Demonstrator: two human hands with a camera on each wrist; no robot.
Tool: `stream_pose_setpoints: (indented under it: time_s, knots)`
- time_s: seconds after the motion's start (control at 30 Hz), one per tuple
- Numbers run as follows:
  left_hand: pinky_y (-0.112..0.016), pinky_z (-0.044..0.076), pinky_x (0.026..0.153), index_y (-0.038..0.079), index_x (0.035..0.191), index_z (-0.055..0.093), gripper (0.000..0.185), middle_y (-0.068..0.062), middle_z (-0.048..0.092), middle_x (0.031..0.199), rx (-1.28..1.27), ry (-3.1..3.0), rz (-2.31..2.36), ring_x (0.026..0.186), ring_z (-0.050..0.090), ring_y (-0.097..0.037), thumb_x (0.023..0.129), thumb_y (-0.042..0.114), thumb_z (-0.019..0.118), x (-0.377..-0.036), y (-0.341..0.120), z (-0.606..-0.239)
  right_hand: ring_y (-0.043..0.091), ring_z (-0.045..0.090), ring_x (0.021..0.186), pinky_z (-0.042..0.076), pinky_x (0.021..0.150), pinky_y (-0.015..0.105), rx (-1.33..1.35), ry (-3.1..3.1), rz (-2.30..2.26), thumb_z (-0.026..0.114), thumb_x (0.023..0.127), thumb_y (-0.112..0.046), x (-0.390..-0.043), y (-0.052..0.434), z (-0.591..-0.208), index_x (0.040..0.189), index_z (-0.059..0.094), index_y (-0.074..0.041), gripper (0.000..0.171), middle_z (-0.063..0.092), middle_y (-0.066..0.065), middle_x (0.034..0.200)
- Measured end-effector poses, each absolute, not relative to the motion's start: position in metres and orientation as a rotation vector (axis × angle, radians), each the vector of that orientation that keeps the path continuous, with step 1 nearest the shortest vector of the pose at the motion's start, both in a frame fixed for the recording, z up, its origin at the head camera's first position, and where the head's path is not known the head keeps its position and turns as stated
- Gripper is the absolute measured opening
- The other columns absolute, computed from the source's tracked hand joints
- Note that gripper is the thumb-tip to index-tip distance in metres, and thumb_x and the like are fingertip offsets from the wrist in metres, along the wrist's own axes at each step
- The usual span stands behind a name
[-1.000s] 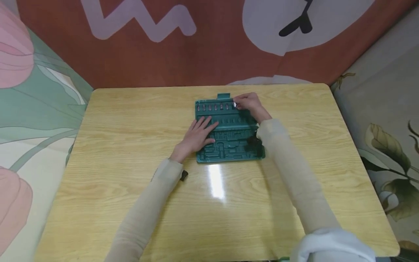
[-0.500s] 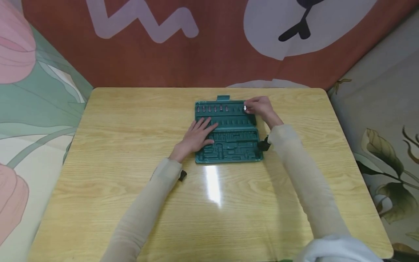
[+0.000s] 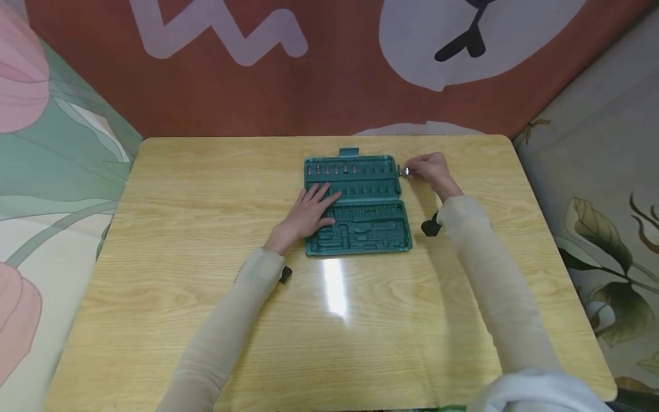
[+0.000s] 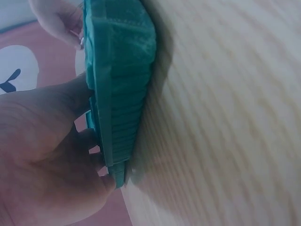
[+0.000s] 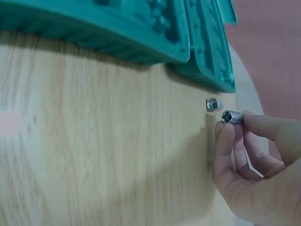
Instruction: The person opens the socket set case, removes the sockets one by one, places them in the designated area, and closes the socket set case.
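Observation:
A green plastic tool tray [image 3: 360, 209] lies open on the wooden table [image 3: 206, 229], with a row of small metal sockets [image 3: 334, 169] in its far left slots. My left hand [image 3: 308, 214] rests flat on the tray's left side, fingers straight. My right hand [image 3: 429, 170] is just off the tray's far right corner and pinches a small silver socket [image 5: 231, 117] between thumb and fingertip. A second small socket [image 5: 212, 104] lies on the table beside the tray's corner [image 5: 221, 80]. In the left wrist view the tray's edge [image 4: 117, 94] stands against my palm [image 4: 42, 160].
The table stands against a red-brown patterned wall [image 3: 309, 86]. Patterned fabric hangs on the left [image 3: 51, 171] and right [image 3: 607, 200]. Small black wrist cameras [image 3: 430, 227] [image 3: 285, 275] show at both sleeves.
My right hand has moved to the right, from over the tray's top row to the table beside its far right corner, carrying the socket. The left hand has stayed in place.

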State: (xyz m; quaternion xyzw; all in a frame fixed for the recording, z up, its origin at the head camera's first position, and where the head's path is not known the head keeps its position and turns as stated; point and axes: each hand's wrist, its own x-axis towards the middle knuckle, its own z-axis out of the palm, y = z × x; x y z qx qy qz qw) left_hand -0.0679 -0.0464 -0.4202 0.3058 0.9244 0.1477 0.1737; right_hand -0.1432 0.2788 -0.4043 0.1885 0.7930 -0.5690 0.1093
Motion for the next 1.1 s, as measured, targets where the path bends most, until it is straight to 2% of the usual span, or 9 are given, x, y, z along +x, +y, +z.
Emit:
stream_pose_setpoints:
  time_s: [0.13, 0.4, 0.73, 0.8, 0.9, 1.0, 1.1]
  knots:
    - [-0.051, 0.001, 0.115, 0.02, 0.156, 0.022, 0.066, -0.014, 0.008, 0.16, 0.864, 2.614, 0.424, 0.146, 0.002, -0.035, 0.099, 0.038, 0.051, -0.068, -0.046, -0.42, 0.016, 0.069, 0.077, 0.055, 0.077, 0.031, 0.547, 2.352, -1.663, 0.062, 0.094, -0.009, -0.143, 0.283, -0.41, 0.112, 0.066, 0.011, 0.028, 0.07, 0.006, 0.084]
    - [-0.051, 0.001, 0.115, 0.019, 0.156, 0.023, 0.065, -0.014, 0.008, 0.16, 0.868, 2.609, 0.431, 0.146, 0.002, -0.035, 0.1, 0.038, 0.051, -0.067, -0.045, -0.42, 0.014, 0.067, 0.065, 0.055, 0.064, 0.026, 0.566, 2.35, -1.649, 0.063, 0.092, -0.008, -0.148, 0.283, -0.415, 0.107, 0.068, 0.011, 0.025, 0.069, 0.004, 0.072]
    - [-0.051, 0.0, 0.115, 0.018, 0.155, 0.023, 0.066, -0.014, 0.008, 0.16, 0.865, 2.61, 0.444, 0.146, 0.002, -0.036, 0.099, 0.037, 0.052, -0.069, -0.045, -0.419, 0.01, 0.064, 0.056, 0.054, 0.056, 0.024, 0.628, 2.419, -1.554, 0.069, 0.087, -0.01, -0.156, 0.28, -0.416, 0.104, 0.071, 0.008, 0.025, 0.067, 0.0, 0.063]
    - [-0.051, 0.0, 0.115, 0.018, 0.155, 0.023, 0.066, -0.014, 0.008, 0.16, 0.871, 2.613, 0.443, 0.146, 0.002, -0.036, 0.099, 0.037, 0.052, -0.07, -0.045, -0.419, 0.01, 0.064, 0.054, 0.054, 0.056, 0.024, 0.614, 2.45, -1.527, 0.068, 0.087, -0.009, -0.155, 0.278, -0.415, 0.1, 0.072, 0.009, 0.023, 0.066, 0.0, 0.061]
    - [-0.052, 0.002, 0.115, 0.018, 0.155, 0.024, 0.066, -0.015, 0.009, 0.16, 0.887, 2.621, 0.439, 0.146, 0.003, -0.036, 0.099, 0.037, 0.053, -0.07, -0.044, -0.42, 0.012, 0.063, 0.053, 0.053, 0.055, 0.026, 0.596, 2.463, -1.501, 0.068, 0.086, -0.007, -0.154, 0.278, -0.413, 0.086, 0.073, 0.006, 0.015, 0.066, 0.002, 0.059]
    - [-0.053, 0.002, 0.114, 0.018, 0.155, 0.024, 0.066, -0.015, 0.009, 0.16, 0.893, 2.623, 0.436, 0.145, 0.003, -0.036, 0.099, 0.037, 0.052, -0.07, -0.044, -0.42, 0.013, 0.062, 0.052, 0.052, 0.054, 0.026, 0.574, 2.466, -1.466, 0.066, 0.086, -0.007, -0.154, 0.277, -0.411, 0.073, 0.071, 0.002, 0.017, 0.065, 0.003, 0.057]
    - [-0.053, 0.002, 0.114, 0.018, 0.155, 0.023, 0.066, -0.015, 0.008, 0.16, 0.885, 2.62, 0.438, 0.146, 0.003, -0.036, 0.099, 0.037, 0.052, -0.07, -0.045, -0.421, 0.011, 0.061, 0.051, 0.052, 0.053, 0.025, 0.557, 2.464, -1.439, 0.066, 0.087, -0.008, -0.155, 0.275, -0.41, 0.068, 0.068, -0.001, 0.02, 0.064, 0.002, 0.057]
